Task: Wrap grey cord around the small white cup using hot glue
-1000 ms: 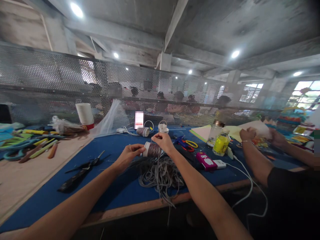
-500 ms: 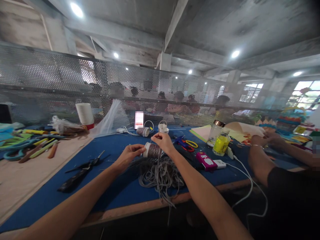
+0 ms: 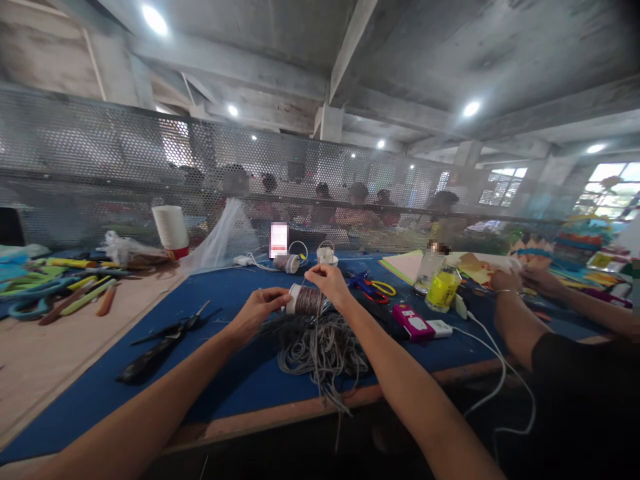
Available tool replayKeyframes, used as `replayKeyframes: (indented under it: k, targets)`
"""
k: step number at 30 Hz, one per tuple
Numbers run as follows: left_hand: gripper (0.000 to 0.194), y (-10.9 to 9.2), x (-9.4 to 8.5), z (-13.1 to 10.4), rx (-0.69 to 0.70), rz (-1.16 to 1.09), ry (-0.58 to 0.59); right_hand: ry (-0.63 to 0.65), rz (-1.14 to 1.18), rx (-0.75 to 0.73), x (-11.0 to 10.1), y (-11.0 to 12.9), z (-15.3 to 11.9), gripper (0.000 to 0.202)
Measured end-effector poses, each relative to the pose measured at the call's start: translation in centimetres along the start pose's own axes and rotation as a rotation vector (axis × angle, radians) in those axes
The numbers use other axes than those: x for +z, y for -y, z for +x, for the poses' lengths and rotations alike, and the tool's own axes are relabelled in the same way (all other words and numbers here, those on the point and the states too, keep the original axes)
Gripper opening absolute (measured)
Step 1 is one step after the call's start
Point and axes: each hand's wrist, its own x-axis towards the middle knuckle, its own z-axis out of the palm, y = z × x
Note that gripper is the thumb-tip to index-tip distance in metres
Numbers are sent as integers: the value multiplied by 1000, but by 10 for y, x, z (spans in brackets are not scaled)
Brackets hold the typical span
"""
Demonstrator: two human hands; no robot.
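Bare left hand (image 3: 256,311), bare right hand (image 3: 331,284), slim wrists (image 3: 231,335), uncovered forearms (image 3: 400,367)

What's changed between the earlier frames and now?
Since the first frame, the co-worker's near hand has shifted right and down in view; pale paper beside it looks flatter. Wearer's grasps unchanged: left hand on the spool, right hand pinching cord above it.

Head view: from the worker's head, looking forward and slightly down
Near, lower centre: blue-covered tabletop (image 3: 240,373), close below
Far, across the middle: grey perforated metal screen (image 3: 120,153)
Top of frame: grey concrete ceiling (image 3: 280,33)
Shared area: none, one view only
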Motion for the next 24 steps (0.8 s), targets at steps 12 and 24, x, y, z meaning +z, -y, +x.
replayKeyframes:
  k: [12,24]
  targets:
    - [33,-2,1,-2,1,-2,4,23,-114,-22,2,-6,0,25]
    - [34,-4,2,-1,2,5,-17,13,26,29,0,5,-3,25]
